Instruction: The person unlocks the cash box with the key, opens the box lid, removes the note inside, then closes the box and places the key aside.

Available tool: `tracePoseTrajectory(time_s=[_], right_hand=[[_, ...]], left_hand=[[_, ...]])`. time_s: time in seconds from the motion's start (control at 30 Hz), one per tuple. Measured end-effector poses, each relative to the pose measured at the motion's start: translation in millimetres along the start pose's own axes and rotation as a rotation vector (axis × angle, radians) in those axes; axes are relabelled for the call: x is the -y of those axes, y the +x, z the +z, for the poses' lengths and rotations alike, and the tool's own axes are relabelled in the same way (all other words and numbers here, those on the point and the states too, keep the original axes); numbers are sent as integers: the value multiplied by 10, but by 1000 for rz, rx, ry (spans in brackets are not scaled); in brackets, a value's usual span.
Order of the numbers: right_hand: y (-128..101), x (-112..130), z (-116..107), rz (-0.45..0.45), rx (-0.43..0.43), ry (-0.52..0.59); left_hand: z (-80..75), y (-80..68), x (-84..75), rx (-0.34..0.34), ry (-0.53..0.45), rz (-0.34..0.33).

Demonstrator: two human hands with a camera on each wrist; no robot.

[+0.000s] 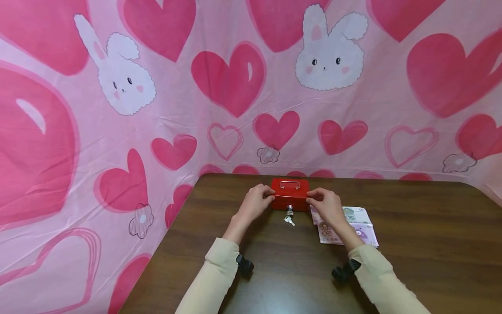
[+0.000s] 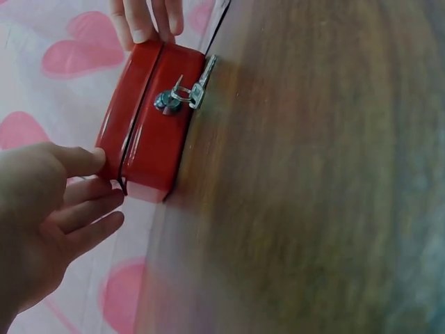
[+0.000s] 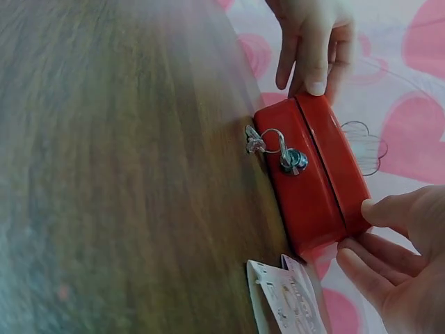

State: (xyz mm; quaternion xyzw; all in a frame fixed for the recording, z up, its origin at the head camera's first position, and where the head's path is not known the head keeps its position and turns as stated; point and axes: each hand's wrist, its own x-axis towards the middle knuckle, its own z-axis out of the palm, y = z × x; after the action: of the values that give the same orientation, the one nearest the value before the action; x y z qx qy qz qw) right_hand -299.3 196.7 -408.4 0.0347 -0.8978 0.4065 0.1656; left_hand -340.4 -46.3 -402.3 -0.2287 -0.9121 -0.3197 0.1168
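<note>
A small red metal cash box [image 1: 290,200] stands on the table with its lid down and a folding handle [image 1: 290,185] on top. Keys [image 1: 289,220] on a ring hang from its front lock [image 3: 293,162]. My left hand [image 1: 256,201] grips the lid's left end, thumb on the front, fingertips [image 2: 115,198] at the side by the seam. At the right end, my right hand [image 1: 327,205] holds the lid likewise, thumb [image 3: 379,210] in front and fingers at the side. The box's back is hidden.
Paper banknotes [image 1: 362,213] lie on the brown wooden table [image 1: 431,244], partly under my right hand and wrist. A pink cloth [image 1: 227,144] with hearts and rabbits hangs behind the table and along its left side. Each wrist bears a small black camera [image 1: 245,266].
</note>
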Motion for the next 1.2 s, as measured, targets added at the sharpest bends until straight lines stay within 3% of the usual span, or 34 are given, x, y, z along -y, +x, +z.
tracePoseTrajectory(time_s=[0.4, 0.67, 1.0, 1.2], right_hand=[[-60, 30, 39, 12, -48, -20], [-104, -2, 51, 11, -48, -7], [-137, 93, 13, -37, -75, -33], [-167, 180, 96, -44, -9, -41]], left_hand=[[59, -45, -13, -41, -81, -51], [111, -75, 7, -70, -116, -36], [96, -76, -1, -36, -156, -80], [86, -84, -2, -30, -160, -78]])
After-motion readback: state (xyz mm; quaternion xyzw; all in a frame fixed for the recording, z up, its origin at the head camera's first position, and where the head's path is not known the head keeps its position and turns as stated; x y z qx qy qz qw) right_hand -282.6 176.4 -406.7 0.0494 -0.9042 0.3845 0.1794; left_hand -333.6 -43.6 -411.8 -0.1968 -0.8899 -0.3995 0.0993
